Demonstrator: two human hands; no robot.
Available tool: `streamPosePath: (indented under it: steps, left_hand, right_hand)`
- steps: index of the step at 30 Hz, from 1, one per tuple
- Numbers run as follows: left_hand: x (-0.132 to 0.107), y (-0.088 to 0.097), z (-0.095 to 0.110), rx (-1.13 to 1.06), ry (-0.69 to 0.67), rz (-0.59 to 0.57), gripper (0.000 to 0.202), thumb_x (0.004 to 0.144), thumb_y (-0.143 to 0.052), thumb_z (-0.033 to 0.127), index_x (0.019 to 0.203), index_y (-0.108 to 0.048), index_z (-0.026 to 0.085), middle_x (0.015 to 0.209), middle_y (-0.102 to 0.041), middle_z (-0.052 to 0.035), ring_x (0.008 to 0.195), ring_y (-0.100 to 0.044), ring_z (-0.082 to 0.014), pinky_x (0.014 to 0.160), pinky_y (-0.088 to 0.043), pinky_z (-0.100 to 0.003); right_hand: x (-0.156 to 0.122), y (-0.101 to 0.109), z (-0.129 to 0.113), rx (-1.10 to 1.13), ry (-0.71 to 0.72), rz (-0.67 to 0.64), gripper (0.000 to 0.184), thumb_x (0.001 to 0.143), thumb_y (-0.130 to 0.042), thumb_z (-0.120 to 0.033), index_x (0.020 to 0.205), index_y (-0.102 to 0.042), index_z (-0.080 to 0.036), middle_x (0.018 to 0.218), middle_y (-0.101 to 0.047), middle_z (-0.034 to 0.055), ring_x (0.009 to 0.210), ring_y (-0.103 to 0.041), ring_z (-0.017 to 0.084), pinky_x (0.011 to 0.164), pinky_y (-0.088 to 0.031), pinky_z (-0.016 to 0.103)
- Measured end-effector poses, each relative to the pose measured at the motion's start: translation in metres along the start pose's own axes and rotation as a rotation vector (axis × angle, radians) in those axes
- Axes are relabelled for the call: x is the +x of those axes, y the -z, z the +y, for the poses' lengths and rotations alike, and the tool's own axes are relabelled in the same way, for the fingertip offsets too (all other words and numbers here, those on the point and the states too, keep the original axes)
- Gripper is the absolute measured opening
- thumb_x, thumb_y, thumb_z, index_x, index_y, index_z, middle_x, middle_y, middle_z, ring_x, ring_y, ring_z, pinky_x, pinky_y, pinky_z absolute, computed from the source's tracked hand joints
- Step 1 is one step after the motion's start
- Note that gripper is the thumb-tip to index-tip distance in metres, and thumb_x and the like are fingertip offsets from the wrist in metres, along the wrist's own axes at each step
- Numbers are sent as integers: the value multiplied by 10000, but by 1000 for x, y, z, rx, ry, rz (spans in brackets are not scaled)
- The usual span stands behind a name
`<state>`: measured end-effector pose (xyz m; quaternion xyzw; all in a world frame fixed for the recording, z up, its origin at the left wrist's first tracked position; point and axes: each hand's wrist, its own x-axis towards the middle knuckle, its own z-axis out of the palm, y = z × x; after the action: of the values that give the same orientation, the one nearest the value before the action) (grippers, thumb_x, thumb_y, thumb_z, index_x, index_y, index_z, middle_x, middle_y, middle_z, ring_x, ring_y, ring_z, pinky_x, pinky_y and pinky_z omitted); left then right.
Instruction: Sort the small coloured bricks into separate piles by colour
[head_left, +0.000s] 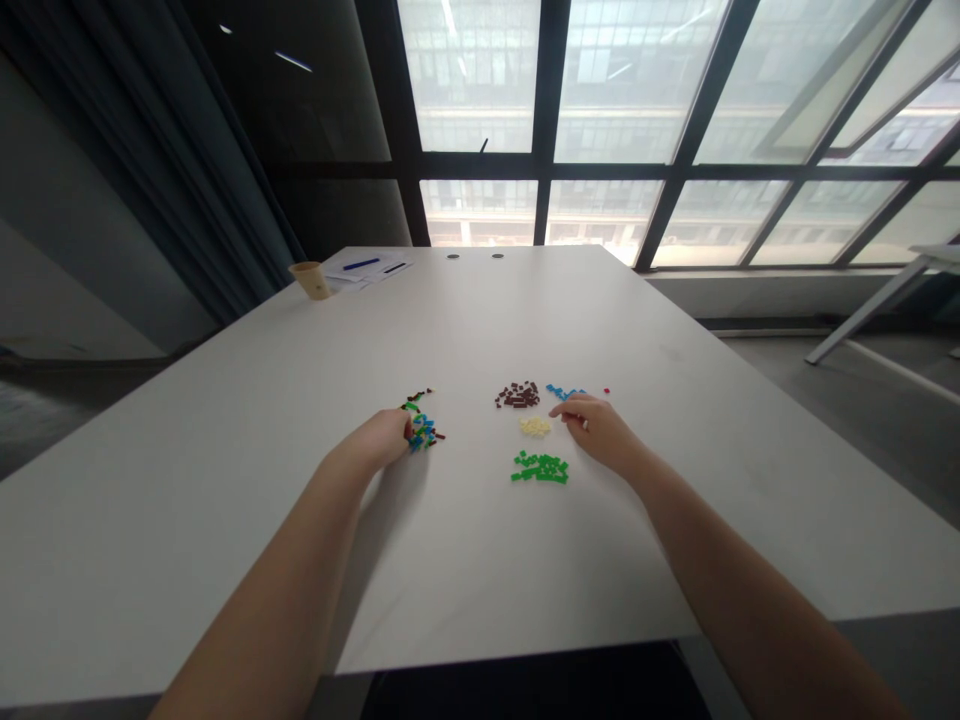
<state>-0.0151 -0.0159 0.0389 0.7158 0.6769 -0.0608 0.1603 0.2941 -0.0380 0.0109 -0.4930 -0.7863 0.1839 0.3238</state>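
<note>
Near the right fingers (559, 410) lie four one-colour piles (541, 468); a mixed heap (424, 435) remains unsorted at the left fingers (407, 423); whether either pinches anything, one cannot tell.

There are four single-coloured piles (519, 400), one mixed pile (422, 434), one cup (311, 281) and two discs (498, 256).

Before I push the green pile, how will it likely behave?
The green pile will probably spread rather than shift as one, being many small separate pieces. They look blocky, so likely slide or tumble more than roll. The white table looks smooth, so it may offer little grip.
</note>
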Motion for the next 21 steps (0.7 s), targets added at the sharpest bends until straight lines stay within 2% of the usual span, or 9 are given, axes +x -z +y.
streamPosePath:
  steps: [9, 13, 16, 21]
  left_hand:
    - [-1, 1, 5, 34, -38, -12, 119, 619, -480, 65, 636, -554, 156, 681, -592, -33, 659, -544, -158, 572, -354, -234]
    - [1, -1, 1, 26, -61, 22, 122, 634, -466, 66, 661, -546, 154, 688, -583, -33, 648, -527, -148, 566, -348, -226]
    - [4, -3, -2, 1, -69, 57, 153, 617, -451, 44, 671, -536, 158, 681, -572, -25, 635, -511, -138, 560, -342, -218]
    - [7, -4, -4, -25, -77, 50, 166, 579, -448, 28, 637, -535, 158, 667, -570, -20, 628, -510, -134, 570, -349, -216]
  right_hand:
    - [0, -3, 2, -7, -9, -38, 346, 700, -380, -19, 844, -669, -143, 792, -606, 66, 707, -544, 132, 653, -410, 244]
    - [0, -3, 2, -11, -14, -40, 345, 702, -383, -18, 845, -670, -147, 795, -607, 64, 707, -541, 129, 657, -411, 242]
    - [-1, -4, 2, -9, -26, -42, 344, 703, -386, -19, 842, -671, -152, 802, -610, 63, 703, -538, 127, 654, -411, 240]
    - [-1, -4, 3, 0, -23, -50, 346, 702, -389, -17, 842, -671, -161, 817, -617, 58, 696, -531, 122, 652, -411, 238]
